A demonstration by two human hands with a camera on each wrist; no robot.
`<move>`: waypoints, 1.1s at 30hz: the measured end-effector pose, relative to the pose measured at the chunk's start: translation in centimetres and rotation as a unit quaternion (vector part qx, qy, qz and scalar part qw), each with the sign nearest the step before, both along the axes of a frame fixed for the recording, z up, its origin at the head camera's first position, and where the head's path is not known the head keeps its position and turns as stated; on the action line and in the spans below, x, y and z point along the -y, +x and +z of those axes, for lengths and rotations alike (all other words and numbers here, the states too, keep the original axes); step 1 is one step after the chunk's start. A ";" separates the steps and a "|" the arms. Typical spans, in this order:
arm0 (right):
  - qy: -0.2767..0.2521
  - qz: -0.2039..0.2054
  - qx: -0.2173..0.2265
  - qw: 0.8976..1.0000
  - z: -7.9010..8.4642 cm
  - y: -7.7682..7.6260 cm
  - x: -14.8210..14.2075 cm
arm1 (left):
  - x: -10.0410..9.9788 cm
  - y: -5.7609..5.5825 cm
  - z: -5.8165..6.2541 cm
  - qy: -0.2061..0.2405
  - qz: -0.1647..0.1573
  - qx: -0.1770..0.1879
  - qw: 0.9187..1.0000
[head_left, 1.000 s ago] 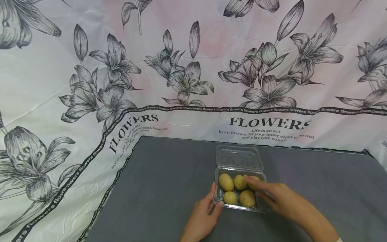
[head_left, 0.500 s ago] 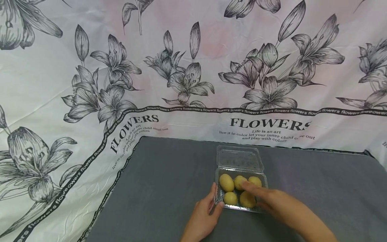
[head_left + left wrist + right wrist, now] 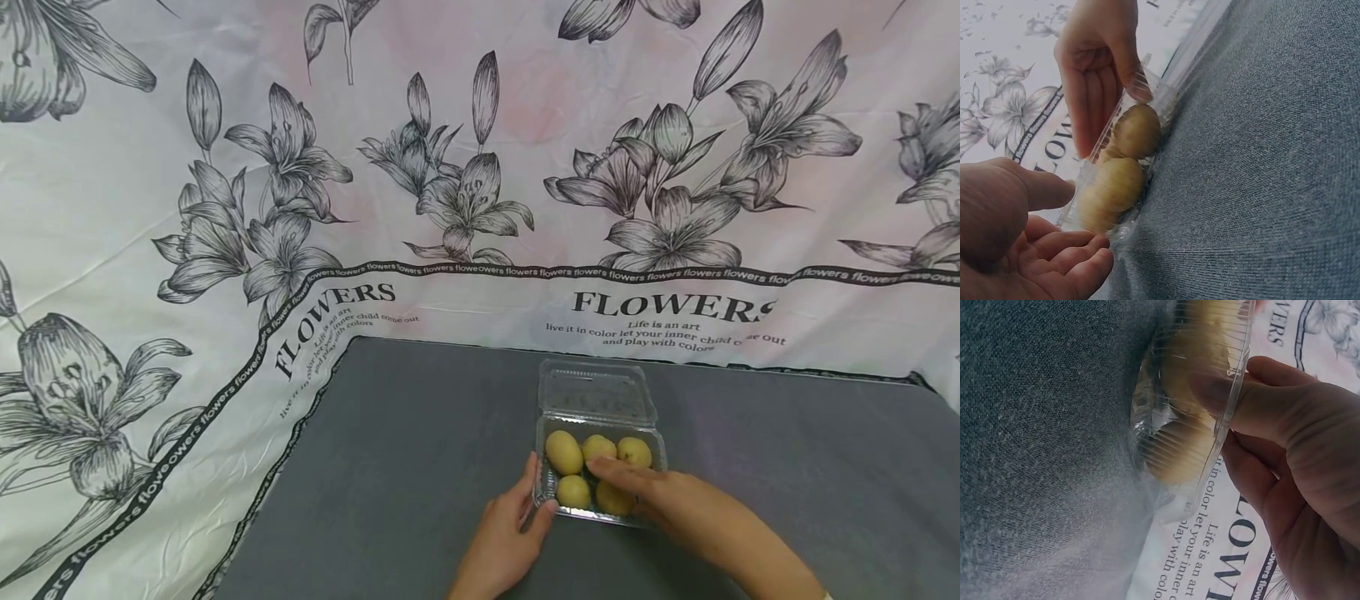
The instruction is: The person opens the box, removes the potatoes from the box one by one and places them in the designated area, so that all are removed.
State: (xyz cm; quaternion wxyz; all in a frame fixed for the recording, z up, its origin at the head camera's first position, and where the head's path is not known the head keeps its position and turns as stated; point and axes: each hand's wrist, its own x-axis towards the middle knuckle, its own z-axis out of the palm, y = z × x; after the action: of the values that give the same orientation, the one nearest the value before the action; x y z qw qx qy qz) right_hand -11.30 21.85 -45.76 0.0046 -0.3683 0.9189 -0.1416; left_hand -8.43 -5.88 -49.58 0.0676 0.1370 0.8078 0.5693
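Note:
A clear plastic clamshell container (image 3: 551,510) lies on the grey table with its lid (image 3: 596,396) folded back. Several yellow-brown potatoes sit inside in two rows, among them a back-left potato (image 3: 564,452) and a front-left potato (image 3: 573,492). My left hand (image 3: 501,537) holds the container's left side, thumb at the front corner. Over the right part reaches my right hand (image 3: 678,504), its index finger lying across above the front-right potato (image 3: 615,498). In the right wrist view its thumb (image 3: 1213,390) is inside the clear wall; whether it presses a potato is unclear.
A grey table surface (image 3: 420,433) spreads around the container. White cloth (image 3: 465,308) printed with black lilies and lettering hangs behind and along the left side of the table.
The right hand has shifted toward the front and left inside the container, uncovering the back-right potato and partly covering the front-right one. The left hand stays in place.

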 end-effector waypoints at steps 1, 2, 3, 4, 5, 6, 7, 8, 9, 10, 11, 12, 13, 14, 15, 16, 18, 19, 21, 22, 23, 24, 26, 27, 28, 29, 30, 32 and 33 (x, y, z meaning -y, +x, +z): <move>0.007 0.003 -0.006 1.000 0.0 0.0 0.1 | 0.0 0.0 0.0 0.002 -0.001 -0.001 1.000; 0.010 0.005 -0.011 1.000 -0.1 -0.1 0.1 | 0.0 0.0 0.0 0.000 -0.002 -0.006 1.000; 0.011 0.008 -0.015 1.000 -0.1 -0.2 0.2 | 0.1 0.0 0.0 0.001 -0.003 -0.007 1.000; 0.012 0.011 -0.016 1.000 -0.1 -0.2 0.2 | 0.0 0.0 0.0 -0.001 -0.003 -0.007 1.000; 0.012 0.014 -0.015 1.000 -0.1 -0.3 0.2 | 0.0 0.0 0.0 0.000 -0.002 -0.004 1.000; 0.012 0.016 -0.012 1.000 -0.1 -0.4 0.1 | 0.0 -0.1 0.0 -0.003 -0.002 -0.008 1.000; 0.003 0.013 0.000 1.000 -0.1 -0.4 0.1 | 0.0 -0.1 0.0 -0.006 -0.001 -0.008 1.000; -0.002 0.014 0.006 1.000 -0.1 -0.4 0.1 | 0.0 -0.1 0.0 -0.009 0.000 -0.008 1.000; -0.003 0.014 0.010 1.000 0.0 -0.5 0.1 | 0.0 -0.1 0.1 -0.009 0.001 -0.004 1.000; -0.004 0.013 0.011 1.000 0.0 -0.5 0.1 | 0.0 -0.1 0.1 -0.012 0.001 -0.007 1.000; -0.006 0.011 0.008 1.000 0.0 -0.5 0.1 | 0.0 -0.1 0.1 -0.012 0.002 -0.008 1.000; -0.006 0.010 0.004 1.000 0.1 -0.4 0.1 | 0.0 0.0 0.2 -0.013 0.002 -0.007 1.000; -0.006 0.009 -0.001 1.000 0.1 -0.4 0.2 | 0.0 0.0 0.2 -0.011 0.002 -0.006 1.000; -0.005 0.009 -0.008 1.000 0.1 -0.4 0.2 | 0.0 0.0 0.2 -0.012 0.001 -0.011 1.000; -0.004 0.010 -0.013 1.000 0.1 -0.4 0.2 | 0.0 0.0 0.3 -0.012 0.001 -0.013 1.000; -0.003 0.009 -0.013 1.000 0.1 -0.4 0.3 | 0.0 0.0 0.3 -0.016 0.002 -0.015 1.000; 0.000 0.006 -0.010 1.000 0.1 -0.4 0.3 | 0.0 0.1 0.3 -0.021 0.003 -0.013 1.000; 0.001 0.005 -0.007 1.000 0.1 -0.4 0.4 | 0.0 0.1 0.3 -0.026 0.004 -0.015 1.000; 0.006 0.005 -0.005 1.000 0.1 -0.4 0.4 | 0.0 0.2 0.4 -0.028 0.007 -0.008 1.000; 0.010 0.003 -0.002 1.000 0.1 -0.4 0.4 | 0.1 0.3 0.3 -0.029 0.007 -0.007 1.000; 0.012 0.004 -0.004 1.000 0.1 -0.4 0.4 | 0.1 0.3 0.3 -0.026 0.006 -0.006 1.000; 0.014 0.007 -0.006 1.000 0.0 -0.5 0.4 | 0.1 0.3 0.3 -0.025 0.006 -0.008 1.000; 0.017 0.012 -0.011 1.000 0.0 -0.5 0.4 | 0.1 0.3 0.3 -0.016 0.006 -0.005 1.000; 0.016 0.014 -0.013 1.000 -0.1 -0.5 0.4 | 0.0 0.3 0.3 -0.014 0.005 -0.005 1.000; 0.015 0.015 -0.014 1.000 -0.2 -0.5 0.4 | 0.0 0.3 0.3 -0.012 0.004 -0.005 1.000; 0.013 0.014 -0.016 1.000 -0.2 -0.4 0.4 | 0.0 0.3 0.3 -0.011 0.004 -0.005 1.000; 0.012 0.013 -0.017 1.000 -0.3 -0.3 0.4 | 0.0 0.3 0.3 -0.010 0.004 -0.005 1.000; 0.009 0.008 -0.021 1.000 -0.4 -0.2 0.4 | 0.1 0.3 0.3 -0.009 0.003 -0.006 1.000; 0.008 0.005 -0.022 1.000 -0.4 -0.1 0.4 | 0.1 0.3 0.3 -0.010 0.003 -0.008 1.000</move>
State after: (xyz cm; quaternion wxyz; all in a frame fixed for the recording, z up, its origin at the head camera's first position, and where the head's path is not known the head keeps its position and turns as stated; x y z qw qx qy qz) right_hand -11.41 21.49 -46.17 -0.0118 -0.3759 0.9179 -0.1265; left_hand -8.15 -5.94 -49.33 0.0610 0.1378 0.8144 0.5603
